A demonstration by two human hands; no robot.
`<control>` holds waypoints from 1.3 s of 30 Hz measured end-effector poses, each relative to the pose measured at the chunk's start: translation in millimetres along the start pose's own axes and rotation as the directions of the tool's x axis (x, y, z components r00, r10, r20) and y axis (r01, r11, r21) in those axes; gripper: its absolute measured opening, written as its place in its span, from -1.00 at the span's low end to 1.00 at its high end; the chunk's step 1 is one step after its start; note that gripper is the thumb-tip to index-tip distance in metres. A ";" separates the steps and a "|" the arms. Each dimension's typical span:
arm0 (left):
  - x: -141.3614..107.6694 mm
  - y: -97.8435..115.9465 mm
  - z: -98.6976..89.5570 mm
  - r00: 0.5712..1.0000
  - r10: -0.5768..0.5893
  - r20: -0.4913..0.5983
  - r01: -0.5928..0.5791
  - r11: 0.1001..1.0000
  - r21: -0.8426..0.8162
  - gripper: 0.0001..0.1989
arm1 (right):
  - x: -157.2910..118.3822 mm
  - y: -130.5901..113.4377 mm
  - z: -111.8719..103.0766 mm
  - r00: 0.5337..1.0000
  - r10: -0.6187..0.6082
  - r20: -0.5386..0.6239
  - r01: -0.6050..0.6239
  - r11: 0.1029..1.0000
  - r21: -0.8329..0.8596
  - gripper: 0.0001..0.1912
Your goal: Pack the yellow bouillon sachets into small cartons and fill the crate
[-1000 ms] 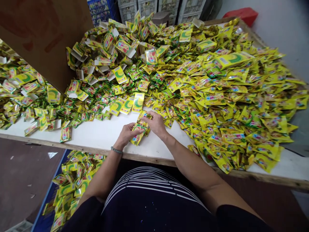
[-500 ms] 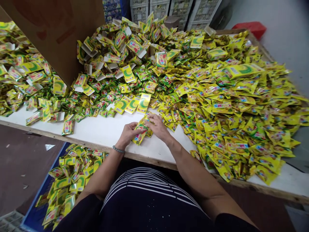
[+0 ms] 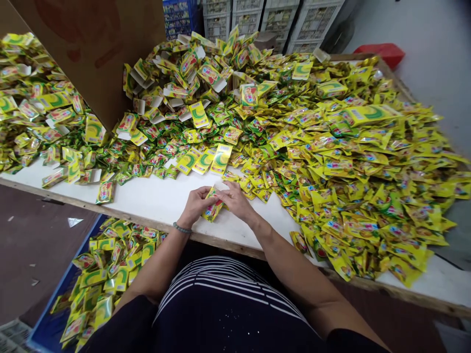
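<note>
The white bench (image 3: 162,196) bears heaped yellow sachets (image 3: 353,171) toward its right end, small cartons (image 3: 106,191) near its front edge.

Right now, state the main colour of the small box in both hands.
The small box is mainly yellow, best seen in the head view.

Sachet heap (image 3: 360,166): right end of the table (image 3: 158,196), reaching its near edge
Open-carton pile (image 3: 209,73): towards the far edge, left of middle
Cardboard panel (image 3: 91,54): between that pile and the left-end cartons (image 3: 47,100)
Three cartons (image 3: 203,161): side by side, just beyond the hands
Held carton (image 3: 212,210): between left hand (image 3: 196,204) and right hand (image 3: 237,202), near edge, middle
Bin (image 3: 44,333): below the near edge, left, cartons inside
Crates (image 3: 247,22): beyond the far edge
</note>
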State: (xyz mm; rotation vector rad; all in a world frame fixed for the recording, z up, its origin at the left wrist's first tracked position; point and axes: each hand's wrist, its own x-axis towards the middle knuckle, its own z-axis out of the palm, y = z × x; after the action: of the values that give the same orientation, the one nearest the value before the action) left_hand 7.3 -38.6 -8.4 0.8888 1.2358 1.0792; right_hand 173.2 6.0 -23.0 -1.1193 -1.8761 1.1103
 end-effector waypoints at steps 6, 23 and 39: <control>-0.3 3.4 2.2 0.980 0.170 -0.100 -0.170 0.985 0.008 -0.27 | -0.1 -5.4 0.8 0.994 -0.017 -0.107 0.041 0.974 0.223 -0.58; 0.9 2.6 -2.0 0.963 0.262 -0.060 -0.260 0.965 0.047 -0.54 | 2.7 -3.3 7.7 0.995 0.091 -0.038 -0.071 0.932 0.355 -0.47; 5.7 1.1 0.6 0.956 0.221 -0.191 -0.234 0.971 -0.049 -0.53 | 3.0 -4.5 15.3 0.969 0.241 -0.059 -0.149 0.755 0.638 -0.57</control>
State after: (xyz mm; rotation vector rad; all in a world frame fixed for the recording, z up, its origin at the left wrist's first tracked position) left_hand 7.7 -32.8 -8.8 0.9072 1.2589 1.4084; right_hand 157.4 2.6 -24.8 -0.9653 -1.1362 1.5831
